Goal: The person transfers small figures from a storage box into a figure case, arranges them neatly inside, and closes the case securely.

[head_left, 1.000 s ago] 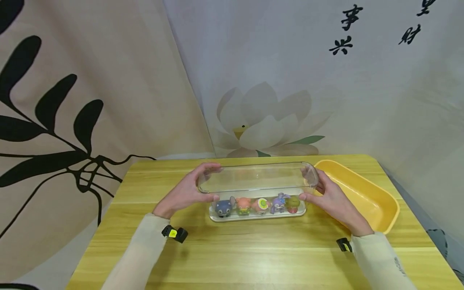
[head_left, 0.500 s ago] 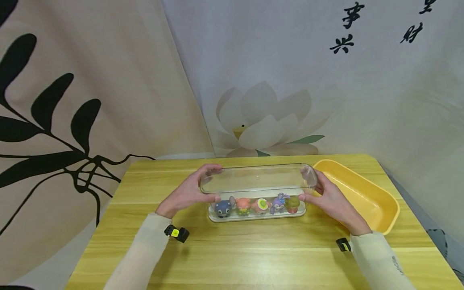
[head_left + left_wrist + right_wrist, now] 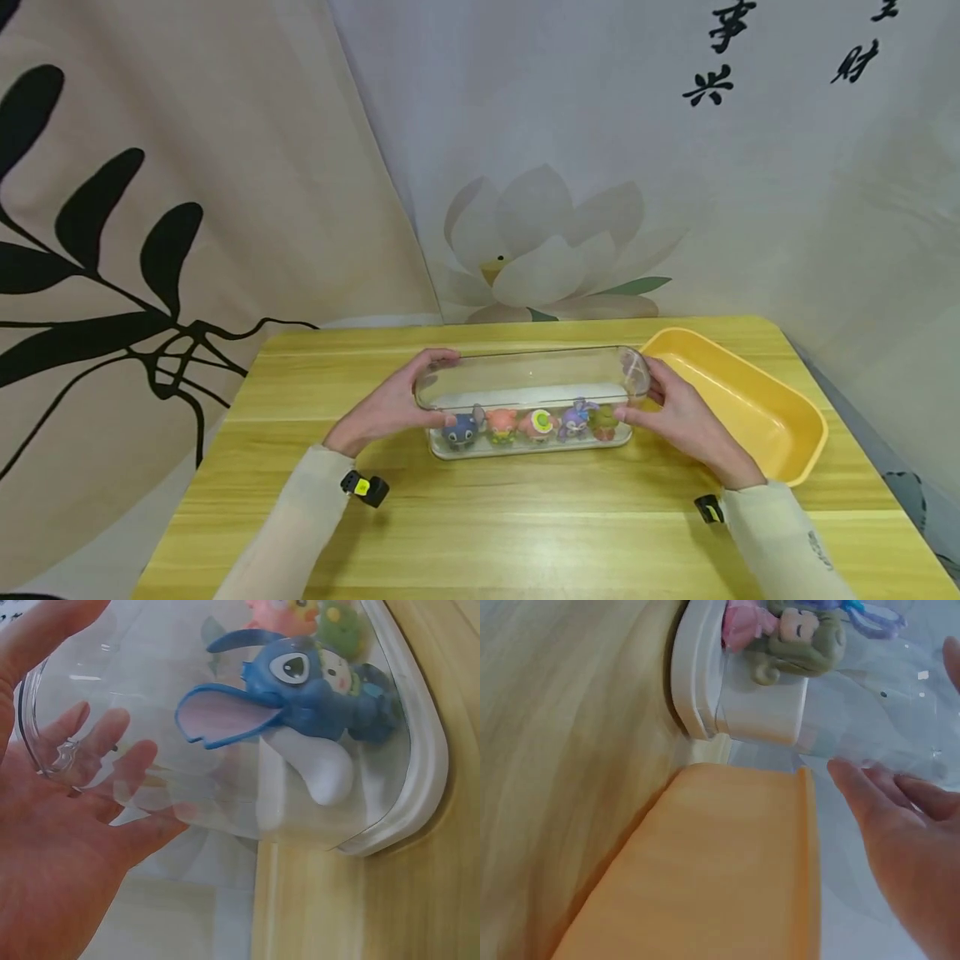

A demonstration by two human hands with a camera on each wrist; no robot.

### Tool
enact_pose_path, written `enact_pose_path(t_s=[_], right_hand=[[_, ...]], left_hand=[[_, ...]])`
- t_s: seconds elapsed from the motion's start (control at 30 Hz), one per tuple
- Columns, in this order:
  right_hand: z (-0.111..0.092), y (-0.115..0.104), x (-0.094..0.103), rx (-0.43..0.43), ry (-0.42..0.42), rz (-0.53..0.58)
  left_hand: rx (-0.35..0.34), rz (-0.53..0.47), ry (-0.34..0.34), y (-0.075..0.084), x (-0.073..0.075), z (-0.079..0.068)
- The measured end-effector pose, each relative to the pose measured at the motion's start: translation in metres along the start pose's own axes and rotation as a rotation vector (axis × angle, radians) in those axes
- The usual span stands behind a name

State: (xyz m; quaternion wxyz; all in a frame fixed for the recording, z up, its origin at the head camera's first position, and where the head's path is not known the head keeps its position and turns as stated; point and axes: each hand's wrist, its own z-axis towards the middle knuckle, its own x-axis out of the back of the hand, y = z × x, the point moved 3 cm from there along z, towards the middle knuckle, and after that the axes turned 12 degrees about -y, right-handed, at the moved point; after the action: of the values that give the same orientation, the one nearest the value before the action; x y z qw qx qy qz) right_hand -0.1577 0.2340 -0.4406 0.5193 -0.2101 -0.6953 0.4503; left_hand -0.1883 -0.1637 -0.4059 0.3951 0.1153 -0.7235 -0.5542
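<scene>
A clear plastic cover (image 3: pixel 532 375) stands over a white base (image 3: pixel 525 452) that bears a row of several small figurines. My left hand (image 3: pixel 386 404) grips the cover's left end, thumb in front and fingers behind. At the opposite end, my right hand (image 3: pixel 686 412) holds it the same way. In the left wrist view a blue big-eared figurine (image 3: pixel 300 682) shows through the cover, whose lower edge appears to meet the base rim. The right wrist view shows a figurine with olive hair (image 3: pixel 810 645) inside. Some fingertips are seen only through the plastic.
A yellow tray (image 3: pixel 780 417) lies at the right of the wooden table (image 3: pixel 480 533), close beside my right hand and wrist. Behind the table hangs a printed cloth (image 3: pixel 570 125) with a lotus, dark leaves and written characters.
Both hands have lowered the clear cover slightly toward the white base, and its right end has shifted a little left. The base, figurines and tray stay in place.
</scene>
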Motion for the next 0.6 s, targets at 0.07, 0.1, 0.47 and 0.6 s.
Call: enact_pose_path(t_s=[0.07, 0.1, 0.47, 0.6], right_hand=[[0.0, 0.0, 0.0, 0.003, 0.007, -0.021], [0.0, 0.0, 0.0, 0.003, 0.01, -0.033], [0.001, 0.001, -0.001, -0.024, -0.005, -0.072], [0.001, 0.0, -0.003, -0.024, -0.004, -0.07]], left_hand=[[0.013, 0.007, -0.001, -0.002, -0.001, 0.001], [0.018, 0.01, -0.004, -0.002, -0.002, 0.001], [0.031, -0.01, -0.031, -0.01, -0.003, 0.002], [0.035, -0.037, -0.053, -0.011, 0.0, 0.002]])
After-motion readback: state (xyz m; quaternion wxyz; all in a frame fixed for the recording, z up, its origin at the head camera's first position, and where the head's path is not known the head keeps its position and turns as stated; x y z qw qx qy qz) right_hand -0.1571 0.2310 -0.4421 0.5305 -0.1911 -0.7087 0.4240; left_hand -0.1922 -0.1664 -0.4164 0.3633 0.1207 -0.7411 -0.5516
